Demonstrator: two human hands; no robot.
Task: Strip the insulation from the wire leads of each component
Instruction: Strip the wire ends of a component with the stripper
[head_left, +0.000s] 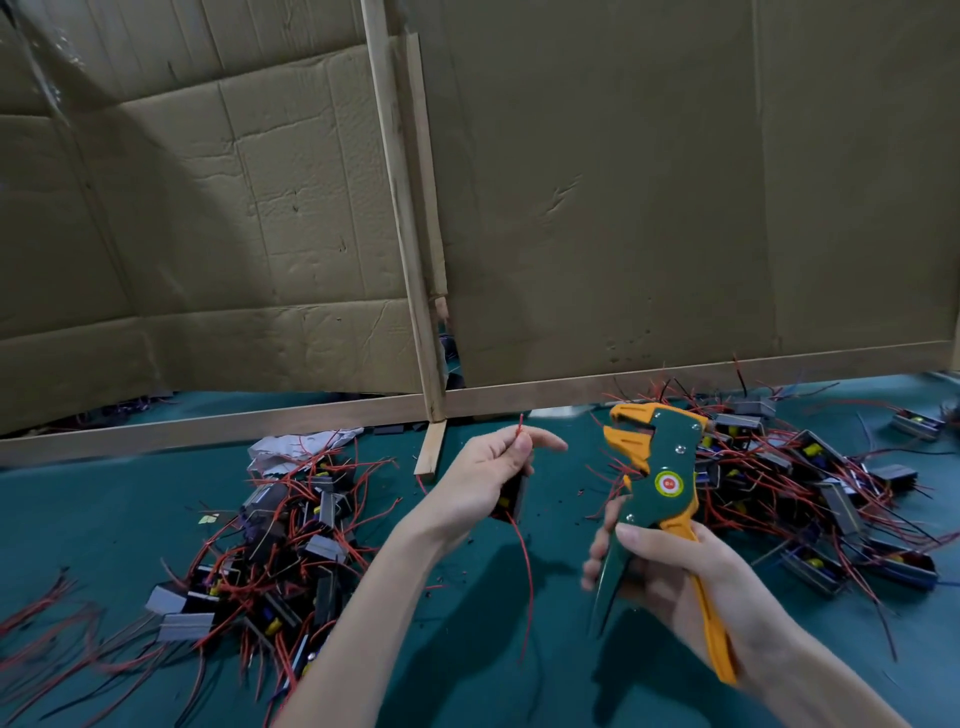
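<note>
**Head camera: lead tip up, stripper mouth waiting just to its right**

Head view, and both hands are busy. The left hand (485, 478) is curled round a small dark component (511, 499), thumb and forefinger pinching one red lead (520, 427) so its tip pokes nearly straight up above the knuckles. A second red lead (527, 571) dangles from the bottom of that component, down toward the tabletop (519, 675).

Over to the right hand (670, 566): it grips the handles of the green-and-orange wire stripper (660, 467), handles spread, head raised and the mouth turned toward the left hand. Tool head and lead tip sit near each other at about the same height, apart, not touching.

That gap is the whole story. The lead stands upright while the mouth opens sideways, so I judge the tip has to tilt rightward into the jaws, or the tool has to come across. The left hand is the one holding the workpiece, and it looks the likelier to close the distance.

Beyond the left hand's outer side lies a pile of components (280, 545) tangled in red wire; past the right hand, a bigger heap (810, 483). Which is finished I cannot tell. Green cloth covers the tabletop, flecked with dark bits between the hands. Ahead of both, a cardboard wall (623, 208) on wooden battens (405, 234) closes off the bench.
</note>
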